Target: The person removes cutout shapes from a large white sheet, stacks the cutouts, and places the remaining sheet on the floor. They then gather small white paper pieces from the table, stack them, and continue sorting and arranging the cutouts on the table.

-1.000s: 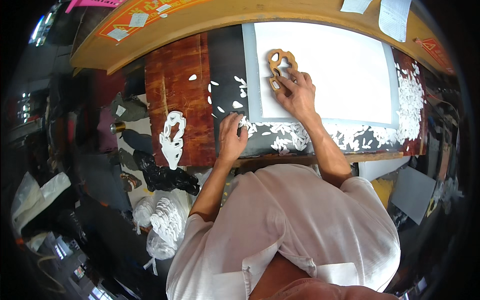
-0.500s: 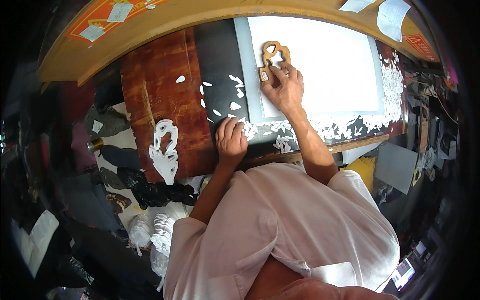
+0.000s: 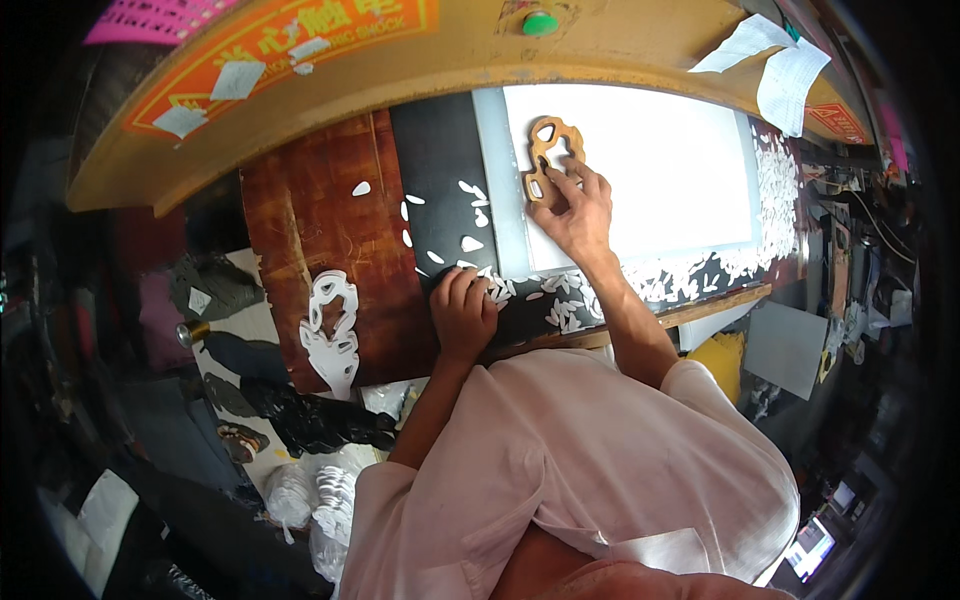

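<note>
My right hand [image 3: 578,218] has its thumb and fingers on the lower part of a brown, curvy cutting die [image 3: 539,150] with openings through it. The die lies on the left end of a white sheet [image 3: 670,170], which rests on a grey board [image 3: 490,130]. My left hand [image 3: 465,312] lies on the dark tabletop near its front edge, fingers loosely extended, with nothing seen in it. Small white offcuts [image 3: 471,243] lie just beyond its fingertips. Several white cut-out pieces [image 3: 331,340] with a similar curvy outline lie overlapped on the reddish-brown board [image 3: 330,200] at the left.
A yellowish machine beam [image 3: 450,62] with a green button [image 3: 540,23] spans the far side. Many white offcuts [image 3: 775,190] cover the table's right end and front strip. Bagged white pieces [image 3: 335,495] stand low at the left, beside black plastic [image 3: 320,410].
The whole view has tilted up, so the table sits lower and more of the beam shows. My right hand stays on the cutting die, and my left hand stays at the table edge.
</note>
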